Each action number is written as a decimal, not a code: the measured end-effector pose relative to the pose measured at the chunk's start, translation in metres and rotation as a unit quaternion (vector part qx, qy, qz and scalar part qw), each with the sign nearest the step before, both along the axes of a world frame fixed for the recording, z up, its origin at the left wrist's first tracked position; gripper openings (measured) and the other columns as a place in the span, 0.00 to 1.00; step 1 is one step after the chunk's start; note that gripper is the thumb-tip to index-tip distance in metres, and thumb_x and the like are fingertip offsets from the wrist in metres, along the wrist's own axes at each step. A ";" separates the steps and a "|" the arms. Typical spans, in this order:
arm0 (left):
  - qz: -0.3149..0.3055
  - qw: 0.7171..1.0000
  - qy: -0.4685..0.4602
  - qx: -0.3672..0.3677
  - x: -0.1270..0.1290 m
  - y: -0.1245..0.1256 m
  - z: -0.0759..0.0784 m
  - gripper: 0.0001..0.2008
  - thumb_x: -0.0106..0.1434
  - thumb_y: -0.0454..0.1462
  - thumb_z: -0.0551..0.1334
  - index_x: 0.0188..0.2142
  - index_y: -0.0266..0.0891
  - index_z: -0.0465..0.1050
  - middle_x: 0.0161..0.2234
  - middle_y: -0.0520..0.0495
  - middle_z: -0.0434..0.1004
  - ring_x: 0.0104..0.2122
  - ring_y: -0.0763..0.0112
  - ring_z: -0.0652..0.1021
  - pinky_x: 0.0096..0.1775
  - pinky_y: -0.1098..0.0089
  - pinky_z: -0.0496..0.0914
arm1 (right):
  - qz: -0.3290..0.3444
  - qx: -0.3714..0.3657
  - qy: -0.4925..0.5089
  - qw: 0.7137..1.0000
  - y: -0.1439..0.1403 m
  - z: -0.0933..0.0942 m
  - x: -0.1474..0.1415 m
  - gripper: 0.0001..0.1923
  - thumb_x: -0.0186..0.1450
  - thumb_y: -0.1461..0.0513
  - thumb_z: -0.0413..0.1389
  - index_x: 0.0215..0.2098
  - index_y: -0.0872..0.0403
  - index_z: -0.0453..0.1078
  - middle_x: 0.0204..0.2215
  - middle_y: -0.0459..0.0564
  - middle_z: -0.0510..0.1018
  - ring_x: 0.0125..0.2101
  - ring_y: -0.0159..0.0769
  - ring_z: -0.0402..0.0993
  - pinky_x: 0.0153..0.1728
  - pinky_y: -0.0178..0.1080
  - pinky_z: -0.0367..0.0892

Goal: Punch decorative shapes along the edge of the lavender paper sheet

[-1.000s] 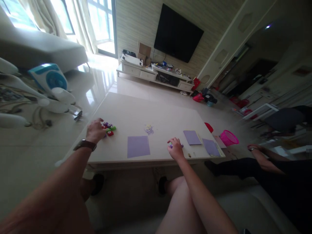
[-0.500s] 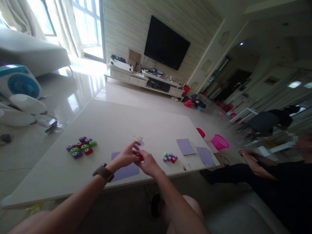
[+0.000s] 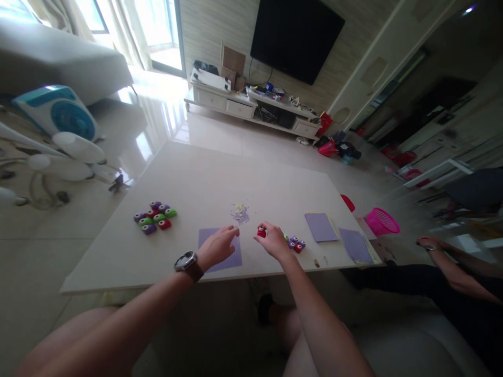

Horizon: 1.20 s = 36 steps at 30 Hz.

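My right hand (image 3: 274, 240) grips a small red craft punch (image 3: 261, 232) with a pale round top, held just above the white table between thumb and fingers. Over a purple paper sheet (image 3: 231, 260) hovers my left hand (image 3: 220, 245), its fingers loosely bent and apart with nothing visible in them. Beyond both hands lies a scatter of tiny purple and yellowish paper bits (image 3: 240, 212). A small group of similar punches (image 3: 297, 244) in purple, green and red is partly hidden behind my right hand.
A larger cluster of purple, green and red punches (image 3: 154, 217) sits on the left of the table (image 3: 196, 173). To the right lie a purple paper stack (image 3: 321, 227) and another purple pad (image 3: 356, 245). A pink basket (image 3: 382, 221) and a seated person's arm (image 3: 451, 264) are beyond.
My hands were together around the red punch; now they have parted. My right hand has carried the punch rightward, and my left hand has let go. The view has shifted too.
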<state>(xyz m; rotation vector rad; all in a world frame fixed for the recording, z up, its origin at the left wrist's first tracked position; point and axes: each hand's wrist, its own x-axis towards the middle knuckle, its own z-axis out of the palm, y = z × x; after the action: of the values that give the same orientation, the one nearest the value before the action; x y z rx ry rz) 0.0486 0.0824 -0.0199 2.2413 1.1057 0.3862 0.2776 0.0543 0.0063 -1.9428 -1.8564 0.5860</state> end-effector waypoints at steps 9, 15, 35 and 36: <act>-0.016 0.992 0.124 0.025 0.005 -0.036 -0.006 0.23 0.59 0.32 0.67 0.54 0.40 0.70 0.61 0.34 0.70 0.61 0.48 0.70 0.56 0.54 0.72 | 0.092 -0.042 -0.020 0.995 -0.010 -0.018 -0.001 0.10 0.65 0.70 0.60 0.41 0.51 0.74 0.40 0.50 0.83 0.41 0.39 0.78 0.46 0.38 0.67; -0.007 0.989 0.148 0.013 -0.011 -0.041 -0.018 0.23 0.61 0.39 0.69 0.55 0.41 0.69 0.60 0.34 0.71 0.62 0.46 0.69 0.58 0.52 0.68 | 0.133 -0.037 -0.018 0.990 -0.016 -0.026 0.002 0.12 0.65 0.73 0.55 0.40 0.53 0.73 0.41 0.51 0.80 0.42 0.37 0.75 0.47 0.36 0.66; 0.079 0.978 0.189 -0.038 -0.035 -0.007 -0.020 0.22 0.60 0.39 0.71 0.53 0.41 0.71 0.50 0.37 0.76 0.54 0.48 0.71 0.53 0.50 0.62 | 0.172 -0.086 -0.083 0.978 -0.011 -0.019 -0.012 0.15 0.62 0.73 0.55 0.41 0.51 0.76 0.41 0.51 0.82 0.42 0.39 0.75 0.45 0.36 0.65; 0.081 0.978 0.191 -0.036 -0.035 -0.007 -0.020 0.22 0.59 0.39 0.71 0.52 0.41 0.72 0.49 0.36 0.76 0.54 0.47 0.70 0.53 0.50 0.62 | 0.173 -0.088 -0.084 0.977 -0.011 -0.019 -0.012 0.15 0.62 0.73 0.55 0.41 0.51 0.76 0.41 0.51 0.82 0.42 0.39 0.75 0.45 0.36 0.65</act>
<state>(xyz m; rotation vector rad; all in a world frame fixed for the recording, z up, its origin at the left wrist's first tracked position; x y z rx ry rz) 0.0137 0.0757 -0.0399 2.2219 1.4789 -0.0276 0.2652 0.0430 -0.0129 -1.8346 -2.3476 0.7304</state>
